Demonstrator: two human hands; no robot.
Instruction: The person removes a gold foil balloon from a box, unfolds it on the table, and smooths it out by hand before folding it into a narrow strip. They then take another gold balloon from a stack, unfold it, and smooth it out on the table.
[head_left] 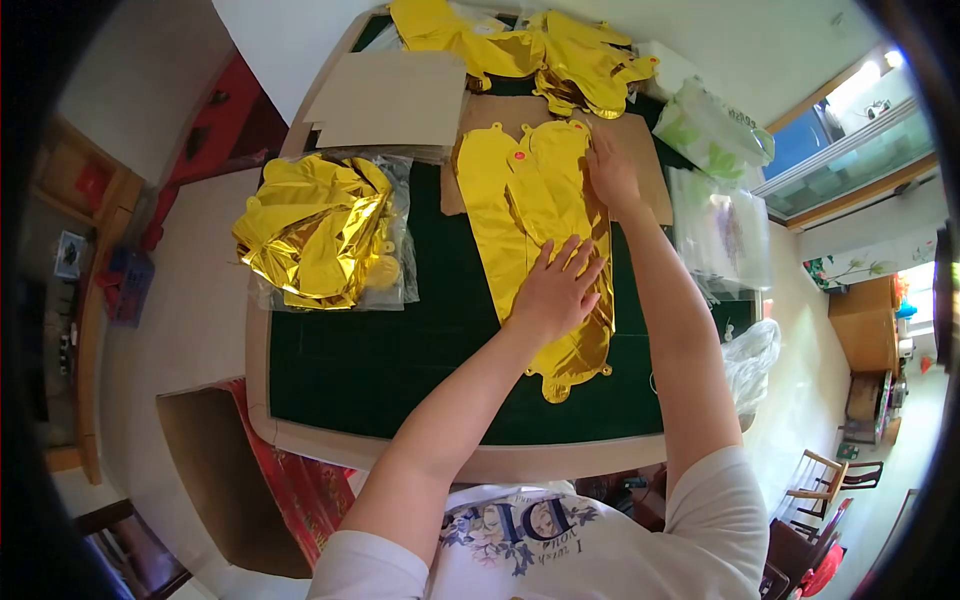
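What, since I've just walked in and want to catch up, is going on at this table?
A person is pressing or smoothing a long, flat gold foil piece on a green-topped table. The left hand lies spread on its middle, and the right hand is at its far right edge. The piece's far end lies over brown cardboard. A crumpled foil bundle sits on clear plastic to the left, with more gold foil at the far end.
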